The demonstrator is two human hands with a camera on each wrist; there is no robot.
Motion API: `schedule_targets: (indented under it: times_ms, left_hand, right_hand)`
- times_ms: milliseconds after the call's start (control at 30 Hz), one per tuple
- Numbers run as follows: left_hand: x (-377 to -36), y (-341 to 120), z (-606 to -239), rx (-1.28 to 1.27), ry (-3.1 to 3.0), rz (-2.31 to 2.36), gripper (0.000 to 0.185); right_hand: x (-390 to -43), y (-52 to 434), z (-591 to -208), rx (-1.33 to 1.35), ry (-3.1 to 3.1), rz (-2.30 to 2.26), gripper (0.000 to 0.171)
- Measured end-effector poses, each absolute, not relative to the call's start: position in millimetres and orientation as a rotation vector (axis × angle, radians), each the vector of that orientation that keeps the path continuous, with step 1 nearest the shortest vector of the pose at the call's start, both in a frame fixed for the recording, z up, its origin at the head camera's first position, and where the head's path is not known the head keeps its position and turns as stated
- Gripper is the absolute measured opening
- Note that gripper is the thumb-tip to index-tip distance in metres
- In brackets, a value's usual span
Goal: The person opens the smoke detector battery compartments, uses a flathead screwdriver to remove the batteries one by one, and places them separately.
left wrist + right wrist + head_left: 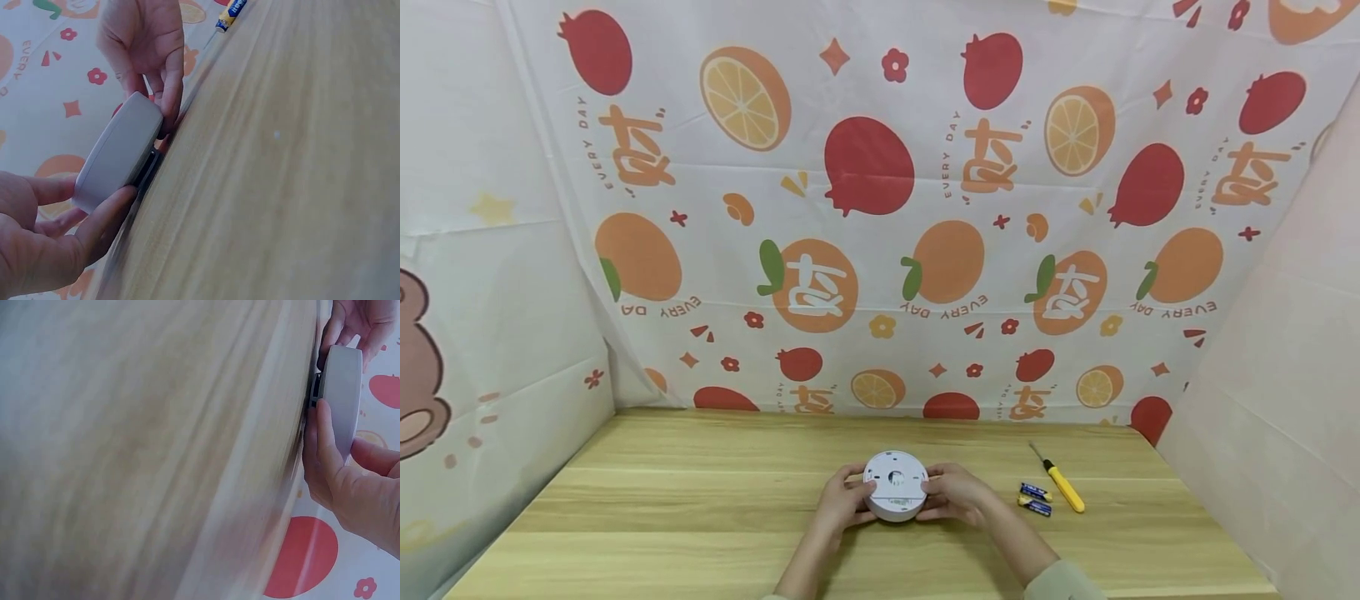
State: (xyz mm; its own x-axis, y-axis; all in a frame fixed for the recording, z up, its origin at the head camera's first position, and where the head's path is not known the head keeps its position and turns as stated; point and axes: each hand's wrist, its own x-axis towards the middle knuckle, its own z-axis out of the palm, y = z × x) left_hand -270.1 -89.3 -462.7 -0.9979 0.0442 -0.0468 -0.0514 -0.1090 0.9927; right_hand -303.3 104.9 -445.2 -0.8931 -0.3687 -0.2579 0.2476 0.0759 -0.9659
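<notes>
Both hands are on the round white device (895, 486), which sits on the wooden table (700, 500) close to its front edge and about midway between the left and right edges. The left hand (844, 500) curls its fingers round the left rim, thumb low against the side, and the right hand (953, 493) grips the opposite rim the same way, so the disc is clamped between the 2 palms. From the left wrist view the device (119, 159) shows a smooth pale shell with a darker base part beneath, pressed near the tabletop; the right wrist view shows the thumb (328, 440) lying along the seam between shell and base.

It looks like a light, rigid plastic casing, smooth enough to slip, so the rim is the sensible place to hold, with fingers spread opposite each other. The shell probably tolerates firm pressure, though any clips at the seam could be fragile.

Toward the right edge lie 2 small batteries (1035, 497) and, just beside them, a yellow-handled screwdriver (1060, 479), well apart from the hands.
</notes>
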Motion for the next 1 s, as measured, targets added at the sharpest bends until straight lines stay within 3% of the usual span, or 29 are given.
schedule_targets:
  times_ms: [200, 1000]
  left_hand:
    - [-269.1, -89.7, -464.7, -0.006, 2.071, 2.294, 0.039]
    - [-270.1, -86.7, -462.6, -0.029, 2.096, 2.269, 0.033]
  right_hand:
    - [-303.8, 104.1, -445.2, -0.121, 1.94, -1.852, 0.05]
    - [-304.7, 102.5, -442.5, -0.108, 1.974, -1.833, 0.048]
